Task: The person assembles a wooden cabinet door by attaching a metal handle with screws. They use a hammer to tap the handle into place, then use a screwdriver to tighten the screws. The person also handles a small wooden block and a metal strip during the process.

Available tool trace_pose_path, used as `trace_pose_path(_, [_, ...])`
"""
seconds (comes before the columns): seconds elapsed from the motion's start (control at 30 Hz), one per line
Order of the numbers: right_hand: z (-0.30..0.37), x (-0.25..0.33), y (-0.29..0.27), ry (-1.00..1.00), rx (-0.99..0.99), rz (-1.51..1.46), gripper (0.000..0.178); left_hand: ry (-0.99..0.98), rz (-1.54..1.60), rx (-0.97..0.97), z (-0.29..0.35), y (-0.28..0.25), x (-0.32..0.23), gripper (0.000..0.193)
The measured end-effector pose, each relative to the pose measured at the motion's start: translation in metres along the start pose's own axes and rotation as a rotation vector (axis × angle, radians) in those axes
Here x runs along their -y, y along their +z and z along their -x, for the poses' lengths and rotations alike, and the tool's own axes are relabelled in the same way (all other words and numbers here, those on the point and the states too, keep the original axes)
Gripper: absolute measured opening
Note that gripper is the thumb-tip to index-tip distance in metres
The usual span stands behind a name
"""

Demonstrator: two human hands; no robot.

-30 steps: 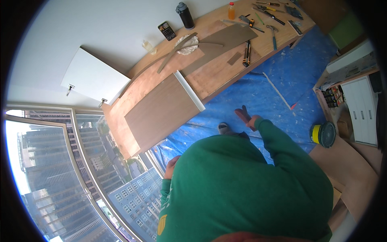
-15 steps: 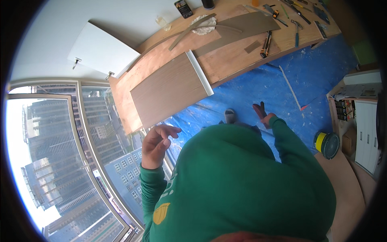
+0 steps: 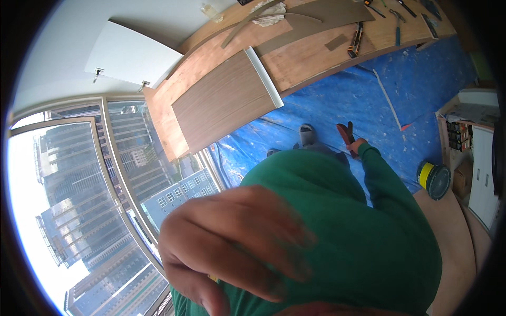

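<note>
Left hand: left hand [image 3: 237, 247] blurred near the camera, fingers curled, holding nothing visible.
Right hand: right hand [image 3: 354, 147] closed around dark pliers [image 3: 346, 134], above the blue tarp [image 3: 369, 95].

— Left hand [image 3: 237, 247]: rose from beside the green sweater, swung right up close to the camera, went big and blurred, fingers curled.

— And the right hand [image 3: 354, 146]?

— Dropped lower along the blue tarp [image 3: 369, 95], red-and-black tool [image 3: 346, 134] pointing up from the fist.

— View?

— Tipped down and left; workbench [image 3: 295, 58] slid toward the top edge, window [image 3: 79, 210] filled more of the left.
</note>
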State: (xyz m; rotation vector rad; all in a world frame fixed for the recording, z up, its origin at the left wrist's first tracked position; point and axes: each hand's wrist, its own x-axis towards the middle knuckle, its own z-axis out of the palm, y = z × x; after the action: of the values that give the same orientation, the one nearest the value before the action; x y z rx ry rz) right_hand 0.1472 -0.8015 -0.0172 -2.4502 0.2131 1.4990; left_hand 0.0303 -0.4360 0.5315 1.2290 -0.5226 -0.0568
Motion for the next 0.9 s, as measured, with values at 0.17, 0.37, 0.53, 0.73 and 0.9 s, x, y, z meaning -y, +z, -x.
trace_pose_path(0.17, [-0.028, -0.017, 0.009, -0.029, 0.025, -0.018, 0.065, 0.321, 0.089, -0.136, -0.022, 0.043, 0.021, 0.048])
trace_pose_path(0.37, [-0.028, -0.014, 0.005, -0.031, 0.007, 0.007, 0.069, 0.661, 0.150, -0.223, -0.033, 0.063, 0.040, 0.045])
trace_pose_path(0.53, [-0.013, 0.005, -0.005, -0.015, -0.002, 0.008, 0.071, 0.327, 0.226, -0.081, 0.019, -0.013, -0.049, 0.013])
trace_pose_path(0.73, [-0.015, 0.003, -0.003, -0.027, 0.003, 0.032, 0.066, 0.119, -0.116, -0.570, 0.096, -0.085, 0.023, 0.024])
trace_pose_path(0.9, [0.002, 0.013, -0.014, 0.030, 0.063, -0.011, 0.063, -0.616, -0.649, -1.039, 0.224, -0.143, 0.122, 0.025])
